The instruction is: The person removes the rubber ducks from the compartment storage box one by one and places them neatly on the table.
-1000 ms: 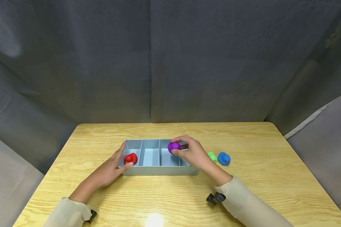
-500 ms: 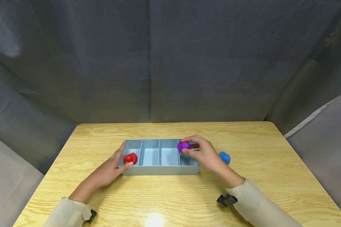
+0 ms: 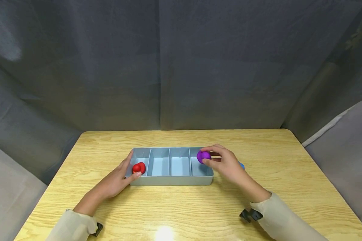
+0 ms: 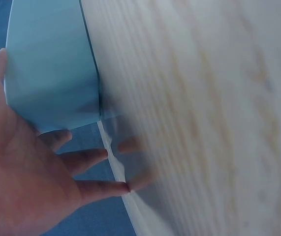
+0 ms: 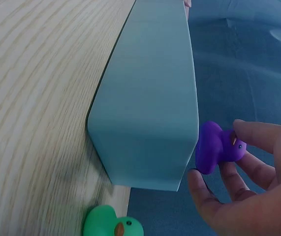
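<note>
A purple rubber duck (image 3: 203, 156) is pinched between the thumb and fingers of my right hand (image 3: 227, 164), above the rightmost compartment of a grey-blue divided box (image 3: 172, 181). In the right wrist view the purple duck (image 5: 211, 147) appears beside the box's rim, its head toward the palm. My left hand (image 3: 116, 180) rests at the box's left end, thumb over the front rim and fairly straight fingers along the side. A red rubber duck (image 3: 139, 168) sits in the leftmost compartment, near that thumb.
Right of the box, a blue duck (image 3: 242, 165) is mostly hidden behind my right hand. A green duck (image 5: 103, 223) stands on the wooden table (image 3: 169, 207) near the box's right end, visible only in the right wrist view. Dark curtains (image 3: 169, 67) hang behind the table.
My right hand has carried the purple duck rightward, from over the third compartment to over the rightmost one, now covering the green duck and most of the blue duck. My left hand stays put.
</note>
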`<state>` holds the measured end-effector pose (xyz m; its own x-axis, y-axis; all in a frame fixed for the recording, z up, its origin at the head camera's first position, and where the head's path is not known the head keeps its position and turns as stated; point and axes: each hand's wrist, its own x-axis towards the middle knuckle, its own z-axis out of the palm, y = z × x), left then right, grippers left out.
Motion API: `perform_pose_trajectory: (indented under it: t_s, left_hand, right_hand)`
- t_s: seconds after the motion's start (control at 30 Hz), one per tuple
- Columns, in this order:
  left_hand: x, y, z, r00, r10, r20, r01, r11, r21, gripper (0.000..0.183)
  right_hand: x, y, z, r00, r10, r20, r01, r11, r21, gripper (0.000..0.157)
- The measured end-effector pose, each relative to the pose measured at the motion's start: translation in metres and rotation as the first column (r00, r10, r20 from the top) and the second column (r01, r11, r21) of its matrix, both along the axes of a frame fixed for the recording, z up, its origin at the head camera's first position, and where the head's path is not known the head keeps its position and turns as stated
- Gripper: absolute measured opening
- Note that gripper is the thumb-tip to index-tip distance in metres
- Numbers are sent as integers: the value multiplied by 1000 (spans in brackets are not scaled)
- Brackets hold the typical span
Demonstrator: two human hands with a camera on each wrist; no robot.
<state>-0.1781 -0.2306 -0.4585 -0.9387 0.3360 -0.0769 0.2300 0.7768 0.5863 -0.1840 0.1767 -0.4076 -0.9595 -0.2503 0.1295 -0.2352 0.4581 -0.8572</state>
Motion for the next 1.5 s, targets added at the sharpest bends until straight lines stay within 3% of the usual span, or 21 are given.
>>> perform_pose_trajectory:
  t_s: [0.5, 1.07, 1.5]
  left_hand:
    - [0, -1, -1, 1000, 0, 12, 0, 1000, -6, 95]
    - [0, 0, 0, 1000, 0, 11, 0, 1000, -6, 95]
    - [-1, 0, -1, 1000, -3, 3, 3, 1000, 1, 95]
  right_hand:
    - [6, 29, -6, 999, -47, -12, 48, 998, 33, 32]
    - [20, 73, 2, 996, -92, -13, 92, 991, 93, 36]
    - [25, 105, -1, 993, -116, 6, 115, 985, 130, 38]
